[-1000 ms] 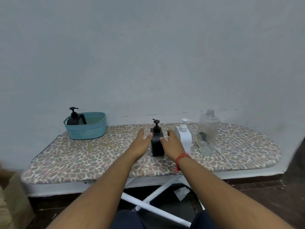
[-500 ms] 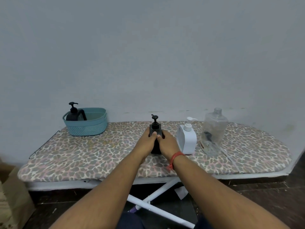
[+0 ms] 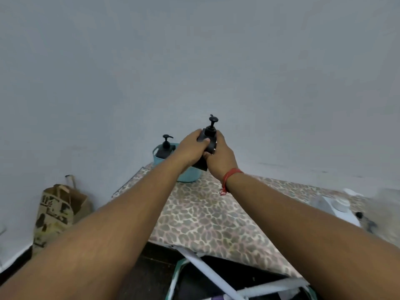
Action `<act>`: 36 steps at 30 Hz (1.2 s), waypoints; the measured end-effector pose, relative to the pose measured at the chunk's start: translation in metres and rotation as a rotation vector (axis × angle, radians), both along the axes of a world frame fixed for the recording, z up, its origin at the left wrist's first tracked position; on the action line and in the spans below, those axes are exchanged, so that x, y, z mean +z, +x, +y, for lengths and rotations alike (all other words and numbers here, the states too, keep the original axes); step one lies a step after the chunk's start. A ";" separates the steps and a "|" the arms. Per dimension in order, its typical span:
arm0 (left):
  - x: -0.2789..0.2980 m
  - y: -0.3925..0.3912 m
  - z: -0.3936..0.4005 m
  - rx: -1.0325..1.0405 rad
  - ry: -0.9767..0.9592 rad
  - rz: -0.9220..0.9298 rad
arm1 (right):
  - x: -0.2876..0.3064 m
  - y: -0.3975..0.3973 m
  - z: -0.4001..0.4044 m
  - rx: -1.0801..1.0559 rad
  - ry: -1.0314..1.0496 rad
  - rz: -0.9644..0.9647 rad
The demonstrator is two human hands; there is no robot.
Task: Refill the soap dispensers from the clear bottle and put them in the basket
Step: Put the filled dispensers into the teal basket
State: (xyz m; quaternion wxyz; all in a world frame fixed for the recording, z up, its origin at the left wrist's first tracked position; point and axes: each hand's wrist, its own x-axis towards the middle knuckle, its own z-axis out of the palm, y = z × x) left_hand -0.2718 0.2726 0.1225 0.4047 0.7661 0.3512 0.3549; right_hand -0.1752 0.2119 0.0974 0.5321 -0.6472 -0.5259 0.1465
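From the head camera, both hands hold a square black plastic pump soap dispenser (image 3: pixel 207 140) up in the air, above the teal woven plastic basket (image 3: pixel 187 176) and in front of the grey wall (image 3: pixel 194 61). The left hand (image 3: pixel 191 148) curls its fingers round the dispenser's left side, thumb across the front; the right hand (image 3: pixel 219 156) wraps round the right side and lower body, a red thread bracelet (image 3: pixel 229 177) on its wrist. The dispenser tilts slightly, pump head uppermost.

The basket stands at the far left end of the leopard-print padded ironing board (image 3: pixel 216 215), partly hidden by the left forearm. Inside it stands a second black pump dispenser (image 3: pixel 165 149), upright.

At the right edge, blurred, lie a white pump dispenser (image 3: pixel 339 207) and the clear plastic bottle (image 3: pixel 381 211); whether they contain anything cannot be made out.

A printed brown paper bag (image 3: pixel 58 211) stands on the floor at left.
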 end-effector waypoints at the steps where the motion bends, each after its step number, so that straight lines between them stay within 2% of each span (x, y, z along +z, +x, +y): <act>1: 0.003 -0.006 0.014 0.017 0.009 0.002 | 0.002 -0.006 0.016 0.007 0.004 -0.005; 5: 0.001 -0.019 0.060 0.064 0.022 0.007 | 0.000 -0.019 0.068 0.024 0.002 -0.032; 10: -0.030 -0.016 0.111 0.153 0.061 0.046 | -0.021 -0.018 0.114 0.031 -0.056 -0.116; 13: -0.055 -0.012 0.129 0.227 0.143 0.120 | -0.040 -0.018 0.131 0.043 -0.120 -0.129; 16: -0.075 -0.014 0.141 0.271 0.229 0.177 | -0.054 -0.019 0.144 0.032 -0.175 -0.256; 18: -0.081 -0.016 0.146 0.287 0.291 0.265 | -0.057 -0.018 0.151 0.010 -0.223 -0.352; 21: -0.085 -0.018 0.148 0.320 0.426 0.510 | -0.054 -0.016 0.159 -0.023 -0.313 -0.473; 24: -0.089 -0.022 0.146 0.372 0.579 0.655 | -0.047 -0.014 0.157 0.013 -0.393 -0.516; 30: -0.086 -0.026 0.138 0.327 0.563 0.806 | -0.039 -0.023 0.150 0.080 -0.547 -0.640; 36: -0.088 -0.044 0.126 0.312 0.590 0.856 | -0.037 -0.020 0.124 0.105 -0.394 -0.556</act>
